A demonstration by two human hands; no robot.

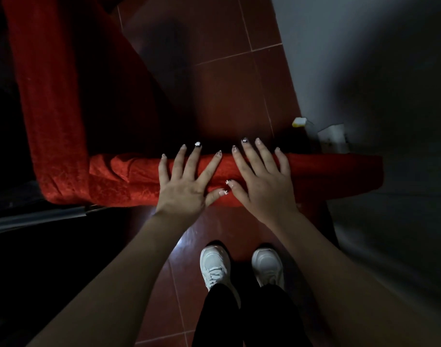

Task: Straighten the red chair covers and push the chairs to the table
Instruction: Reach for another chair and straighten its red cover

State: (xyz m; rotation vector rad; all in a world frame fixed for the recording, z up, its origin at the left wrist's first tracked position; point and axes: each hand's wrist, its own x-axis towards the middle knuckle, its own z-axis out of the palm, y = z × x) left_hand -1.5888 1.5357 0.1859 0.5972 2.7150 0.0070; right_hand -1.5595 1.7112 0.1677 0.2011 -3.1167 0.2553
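Note:
A red chair cover (pixel 129 179) wraps the top of a chair back that runs across the middle of the head view. My left hand (pixel 184 181) lies flat on it with fingers spread. My right hand (pixel 262 181) lies flat beside it, thumbs nearly touching. The cloth is bunched in folds left of my left hand and smooth to the right (pixel 334 171). More red cloth (pixel 54 83) hangs along the left side, running up out of view. The chair's seat and legs are hidden in shadow.
A grey wall (pixel 352 58) stands close on the right. A small white box (pixel 332 136) and a yellow-white scrap (pixel 299 121) lie at its foot. A metal bar (pixel 39 216) crosses at lower left. My white shoes (pixel 242 266) stand on dark red floor tiles (pixel 227 71).

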